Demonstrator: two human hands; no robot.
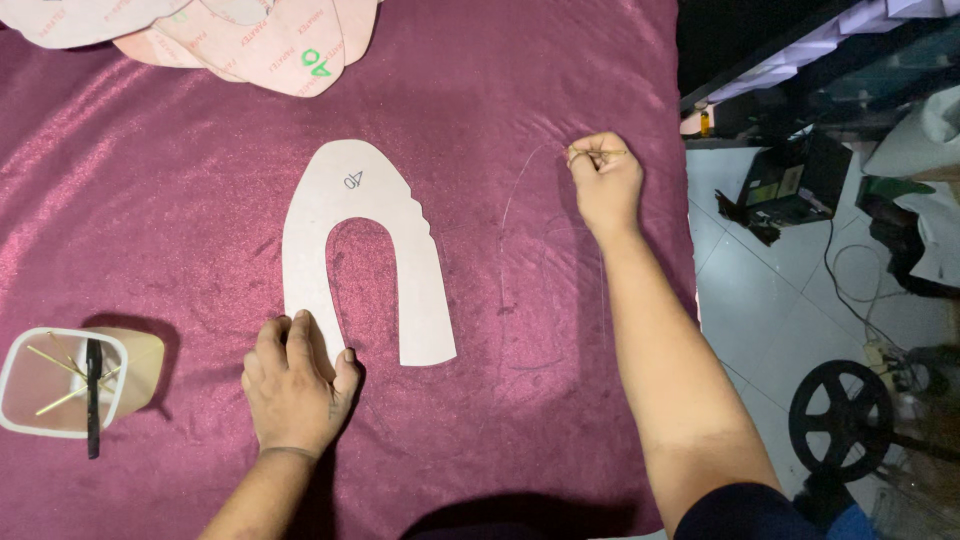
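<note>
Horseshoe-shaped pattern piece (330,225) of pale card lies flat on the maroon satin fabric (150,220) that covers the surface, its two legs pointing toward the person. Left hand (295,385) rests at the foot of the pattern's left leg, fingers spread flat and pressing down, so this grip is open rather than pinching. Right hand (603,180) sits well to the right of the pattern, closed in a pinch on a thin yellowish marking stick (600,154), its tip touching the cloth where a faint traced outline (510,215) curves. Card like this looks light and fairly stiff, yet it would probably slide easily on the glossy cloth; flat pressure on a leg or across the arch seems the safest hold, since the narrow legs could bend if lifted by one end. Beyond the pattern's arch lies a stack of pink pattern pieces (250,40). Left of the pattern stands a small tub (60,382) holding sticks and a dark tool.
</note>
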